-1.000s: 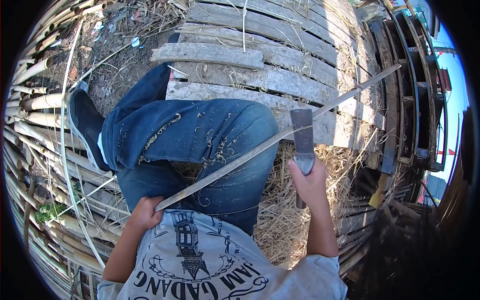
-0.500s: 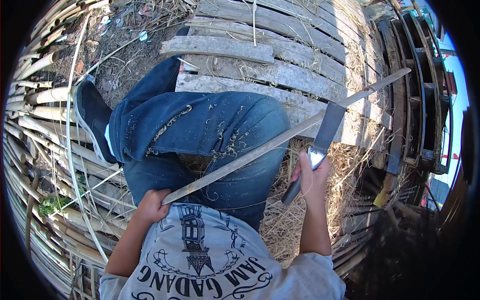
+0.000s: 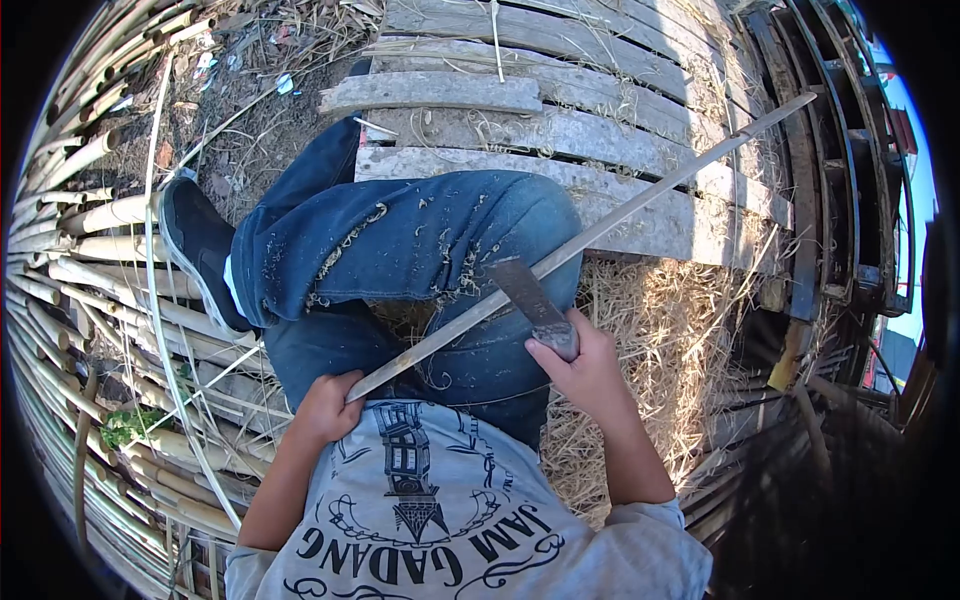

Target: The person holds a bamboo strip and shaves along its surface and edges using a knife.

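Observation:
My left hand [image 3: 328, 406] is closed round the lower end of a long, thin bamboo strip [image 3: 640, 203]. The strip runs up and to the right across my jeans [image 3: 400, 230] and past the knee, over the slatted wood. In my right hand [image 3: 585, 365] is a wide-bladed knife [image 3: 530, 298], gripped at its handle. Its blade lies against or just over the strip, above my thigh; whether they touch I cannot tell. Curled shavings cling to the jeans.
A slatted wooden platform [image 3: 600, 135] with a loose board [image 3: 430, 93] on it spans the top. Bamboo poles [image 3: 190, 340] are piled on the left. Straw-like shavings [image 3: 640, 360] cover the ground by my right forearm. Stacked pallets [image 3: 850, 150] stand at the right.
My right hand has moved left with the knife, whose blade has come down along the strip from beyond the knee to over the thigh. My left hand keeps its hold.

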The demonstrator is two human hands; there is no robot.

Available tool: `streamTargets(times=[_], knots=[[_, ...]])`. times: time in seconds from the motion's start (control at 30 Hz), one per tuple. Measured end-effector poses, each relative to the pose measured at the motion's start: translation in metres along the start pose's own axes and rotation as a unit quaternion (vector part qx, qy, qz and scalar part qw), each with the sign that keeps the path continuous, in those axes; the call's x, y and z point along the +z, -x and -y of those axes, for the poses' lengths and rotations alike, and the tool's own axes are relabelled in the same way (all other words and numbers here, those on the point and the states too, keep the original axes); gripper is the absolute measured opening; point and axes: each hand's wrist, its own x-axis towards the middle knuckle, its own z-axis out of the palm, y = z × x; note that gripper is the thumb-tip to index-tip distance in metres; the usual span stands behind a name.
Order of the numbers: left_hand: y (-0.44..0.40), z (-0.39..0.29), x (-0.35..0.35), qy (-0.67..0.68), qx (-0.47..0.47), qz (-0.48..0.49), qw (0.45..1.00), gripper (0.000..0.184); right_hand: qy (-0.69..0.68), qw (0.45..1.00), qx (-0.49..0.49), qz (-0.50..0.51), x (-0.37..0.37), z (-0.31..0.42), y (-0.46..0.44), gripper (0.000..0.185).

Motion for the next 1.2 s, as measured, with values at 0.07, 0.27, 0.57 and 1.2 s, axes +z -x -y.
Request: streamTargets(times=[0.07,0.27,0.57,1.2], knots=[[-0.013,-0.022,0.001,0.005,-0.004,0.008,1.000,0.010,-0.063,0.995,-0.016,-0.072,-0.002,-0.003,-0.001,0.030],[-0.038,-0.057,-0.004,0.002,-0.003,0.031,1.000,0.012,-0.079,0.984,-0.003,-0.160,0.008,-0.010,0.003,0.031],[-0.052,-0.083,-0.003,-0.066,0.019,-0.015,0.998,0.010,-0.085,0.971,0.024,-0.222,-0.025,-0.003,-0.015,0.030],[-0.042,-0.091,0.020,-0.055,0.011,-0.047,0.997,0.008,-0.056,0.979,0.013,-0.193,-0.068,-0.013,-0.038,0.025]])
